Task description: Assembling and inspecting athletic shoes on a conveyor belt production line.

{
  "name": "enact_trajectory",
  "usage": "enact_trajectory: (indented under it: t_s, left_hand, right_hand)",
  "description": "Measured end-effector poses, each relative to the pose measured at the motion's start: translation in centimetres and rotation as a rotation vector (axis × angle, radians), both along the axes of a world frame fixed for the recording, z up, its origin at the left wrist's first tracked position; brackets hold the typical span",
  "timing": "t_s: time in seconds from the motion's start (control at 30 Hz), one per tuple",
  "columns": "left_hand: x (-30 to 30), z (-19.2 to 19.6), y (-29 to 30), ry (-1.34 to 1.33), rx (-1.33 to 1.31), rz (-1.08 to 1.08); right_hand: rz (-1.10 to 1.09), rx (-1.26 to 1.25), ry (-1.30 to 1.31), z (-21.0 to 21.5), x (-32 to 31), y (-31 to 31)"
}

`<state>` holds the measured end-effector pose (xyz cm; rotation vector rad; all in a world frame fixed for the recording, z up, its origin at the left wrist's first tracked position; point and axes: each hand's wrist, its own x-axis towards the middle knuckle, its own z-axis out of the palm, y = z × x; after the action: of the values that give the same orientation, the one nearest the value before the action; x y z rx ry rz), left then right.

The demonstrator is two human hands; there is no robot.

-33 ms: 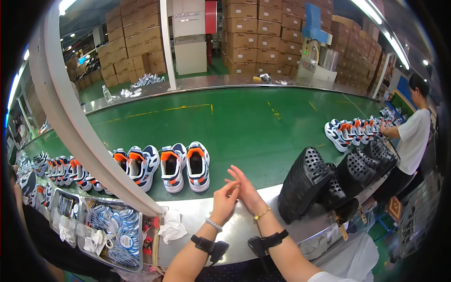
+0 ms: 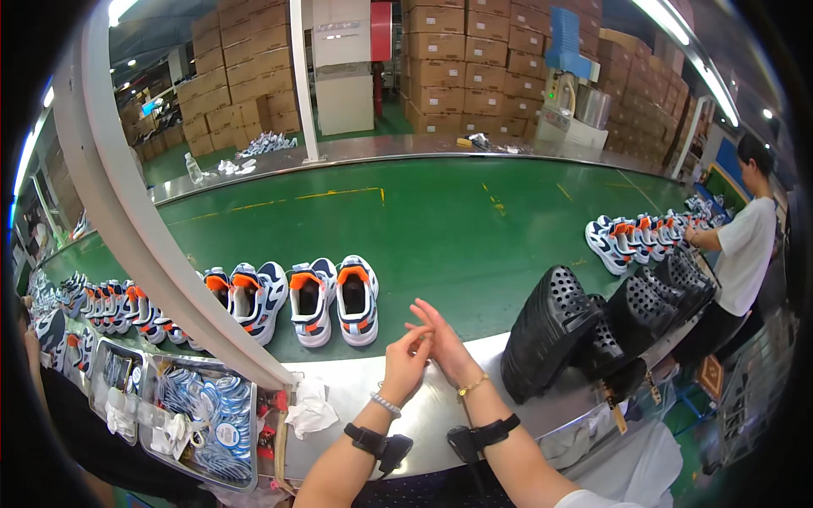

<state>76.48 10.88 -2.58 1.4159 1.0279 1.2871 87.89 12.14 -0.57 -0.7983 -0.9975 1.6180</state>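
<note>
My left hand (image 2: pixel 407 359) and my right hand (image 2: pixel 447 345) meet above the steel table edge, in front of the sneakers. The right hand has its fingers stretched out and holds nothing. Against its palm and fingers rest the slightly bent fingers of my left hand, with nothing visible in them. Nearest to them, a white sneaker with navy and orange parts (image 2: pixel 357 301) stands upright on the green surface, beside a matching sneaker (image 2: pixel 310 305). To the right of my hands stand several black perforated clogs (image 2: pixel 549 334), bunched together and tilted.
A slanted white post (image 2: pixel 140 195) crosses the left side. Below it, a metal tray (image 2: pixel 252 423) holds blue-and-white tags, beside crumpled white paper (image 2: pixel 311 410). More sneakers (image 2: pixel 606 245) line the far right, where a person (image 2: pixel 749 245) works. Stacked cartons (image 2: pixel 440 72) stand behind the green table (image 2: pixel 423 220).
</note>
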Motion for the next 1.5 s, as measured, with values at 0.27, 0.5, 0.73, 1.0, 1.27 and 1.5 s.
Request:
enact_trajectory:
  t_s: [0.27, 0.5, 0.73, 1.0, 1.27, 1.5]
  left_hand:
    - [0.5, -1.2, 0.1, 0.038, 0.081, 0.107]
    - [0.9, -0.3, -0.2, -0.032, 0.057, 0.125]
    - [0.6, 0.1, -0.1, 0.150, 0.138, 0.181]
    - [1.0, 0.5, -0.2, 0.044, 0.156, 0.127]
    - [0.8, 0.9, -0.6, -0.223, -0.011, -0.068]
    - [0.7, 1.2, -0.5, -0.343, -0.131, -0.098]
  right_hand:
    - [0.135, -0.068, -0.131, -0.5, -0.4, -0.1]
    - [0.026, -0.020, -0.084, -0.9, -0.6, -0.2]
    - [0.018, 0.003, -0.058, -0.9, -0.5, 0.0]
    - [-0.075, 0.086, -0.097, -2.6, 0.0, 0.9]
    - [-0.007, 0.025, -0.059, -0.8, 0.3, -0.1]
    - [-0.020, 0.094, -0.099, -1.5, 0.3, 0.1]
